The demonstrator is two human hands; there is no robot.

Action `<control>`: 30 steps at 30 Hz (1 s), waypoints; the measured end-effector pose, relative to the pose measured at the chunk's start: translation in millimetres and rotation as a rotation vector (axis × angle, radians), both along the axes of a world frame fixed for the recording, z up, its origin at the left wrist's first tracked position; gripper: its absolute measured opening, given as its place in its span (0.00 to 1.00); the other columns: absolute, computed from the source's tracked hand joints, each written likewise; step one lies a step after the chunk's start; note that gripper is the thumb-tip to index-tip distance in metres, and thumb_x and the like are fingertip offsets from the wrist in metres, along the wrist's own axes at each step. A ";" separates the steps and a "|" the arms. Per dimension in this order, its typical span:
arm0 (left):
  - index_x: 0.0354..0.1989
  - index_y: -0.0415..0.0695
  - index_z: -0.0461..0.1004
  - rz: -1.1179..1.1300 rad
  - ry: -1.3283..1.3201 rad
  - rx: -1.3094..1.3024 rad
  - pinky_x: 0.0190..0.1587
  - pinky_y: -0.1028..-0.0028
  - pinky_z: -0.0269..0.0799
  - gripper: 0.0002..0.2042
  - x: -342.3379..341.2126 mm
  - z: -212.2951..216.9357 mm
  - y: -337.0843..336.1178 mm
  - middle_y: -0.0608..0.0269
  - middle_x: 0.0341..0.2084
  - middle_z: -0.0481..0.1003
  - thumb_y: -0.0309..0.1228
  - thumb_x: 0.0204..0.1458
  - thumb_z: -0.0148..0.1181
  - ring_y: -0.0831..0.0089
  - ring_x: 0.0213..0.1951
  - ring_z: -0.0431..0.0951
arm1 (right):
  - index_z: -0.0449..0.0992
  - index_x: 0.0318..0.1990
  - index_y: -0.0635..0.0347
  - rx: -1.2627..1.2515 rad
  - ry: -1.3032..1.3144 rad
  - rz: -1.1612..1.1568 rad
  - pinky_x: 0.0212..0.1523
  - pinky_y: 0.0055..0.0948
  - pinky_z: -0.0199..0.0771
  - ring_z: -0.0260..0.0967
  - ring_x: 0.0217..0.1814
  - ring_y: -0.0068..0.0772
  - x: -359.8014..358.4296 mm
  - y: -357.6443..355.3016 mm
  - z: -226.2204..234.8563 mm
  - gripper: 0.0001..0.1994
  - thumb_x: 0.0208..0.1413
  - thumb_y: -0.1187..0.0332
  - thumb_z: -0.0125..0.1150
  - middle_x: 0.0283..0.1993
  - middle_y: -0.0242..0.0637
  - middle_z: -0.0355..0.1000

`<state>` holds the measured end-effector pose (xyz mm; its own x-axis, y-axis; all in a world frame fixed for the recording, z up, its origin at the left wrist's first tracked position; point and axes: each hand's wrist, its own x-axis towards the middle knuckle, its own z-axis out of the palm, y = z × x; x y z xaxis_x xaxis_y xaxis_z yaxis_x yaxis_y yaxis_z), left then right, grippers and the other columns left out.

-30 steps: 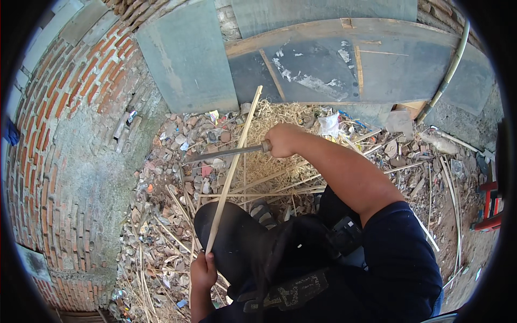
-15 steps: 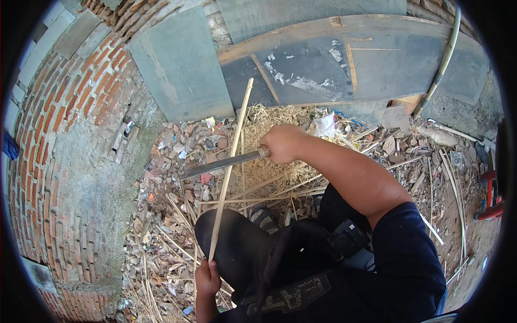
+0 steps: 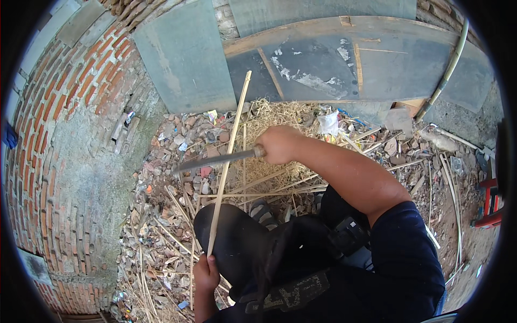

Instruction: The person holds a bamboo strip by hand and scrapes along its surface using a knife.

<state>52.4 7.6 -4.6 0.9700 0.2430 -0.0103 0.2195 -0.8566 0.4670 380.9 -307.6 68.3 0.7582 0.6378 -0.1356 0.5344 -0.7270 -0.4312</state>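
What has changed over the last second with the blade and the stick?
Little has moved. The right hand and its long blade sit a touch lower against the pale stick, the blade lying more level across it. The left hand keeps its grip on the stick's lower end, and nothing was let go or picked up. The straw pile, rubble and brick wall are as before.
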 end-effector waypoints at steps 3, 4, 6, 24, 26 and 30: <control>0.28 0.38 0.66 -0.015 0.002 0.017 0.23 0.50 0.64 0.23 4.2 -0.2 -0.1 0.43 0.14 0.69 0.46 0.67 0.45 0.36 0.21 0.73 | 0.81 0.40 0.51 -0.112 -0.078 0.118 0.44 0.45 0.79 0.78 0.45 0.44 -13.0 8.6 -2.0 0.12 0.46 0.66 0.61 0.38 0.42 0.79; 0.27 0.38 0.65 -0.022 -0.011 0.023 0.23 0.50 0.64 0.23 2.5 -1.3 1.1 0.43 0.14 0.69 0.47 0.67 0.45 0.36 0.21 0.73 | 0.81 0.40 0.51 -0.113 -0.077 0.123 0.44 0.45 0.79 0.78 0.45 0.44 -12.0 8.9 0.4 0.12 0.46 0.66 0.61 0.38 0.42 0.79; 0.27 0.39 0.65 -0.016 -0.024 0.029 0.23 0.49 0.64 0.23 -0.6 -3.6 4.7 0.42 0.13 0.69 0.47 0.67 0.45 0.36 0.22 0.73 | 0.82 0.40 0.52 -0.111 0.077 0.108 0.43 0.45 0.79 0.78 0.44 0.43 -1.4 8.9 9.8 0.11 0.49 0.65 0.59 0.37 0.45 0.78; 0.26 0.37 0.65 0.002 0.050 0.070 0.26 0.51 0.64 0.24 12.6 16.2 -8.9 0.41 0.16 0.70 0.47 0.67 0.43 0.37 0.24 0.74 | 0.82 0.43 0.54 -0.145 0.165 0.090 0.45 0.45 0.78 0.77 0.44 0.46 25.8 -11.8 -11.5 0.13 0.52 0.65 0.57 0.39 0.44 0.79; 0.26 0.37 0.65 0.011 0.019 0.058 0.26 0.51 0.64 0.25 14.7 15.9 -10.9 0.41 0.16 0.70 0.47 0.67 0.43 0.37 0.24 0.74 | 0.80 0.41 0.56 0.015 0.090 -0.131 0.45 0.47 0.77 0.77 0.43 0.47 40.4 -23.1 -29.9 0.12 0.52 0.65 0.57 0.39 0.44 0.78; 0.27 0.38 0.67 0.005 0.054 0.118 0.26 0.50 0.65 0.23 11.3 20.7 -8.7 0.41 0.16 0.70 0.46 0.67 0.45 0.36 0.25 0.74 | 0.80 0.41 0.57 0.015 0.031 -0.185 0.46 0.49 0.77 0.77 0.45 0.48 42.9 -24.5 -39.2 0.12 0.52 0.65 0.57 0.39 0.45 0.78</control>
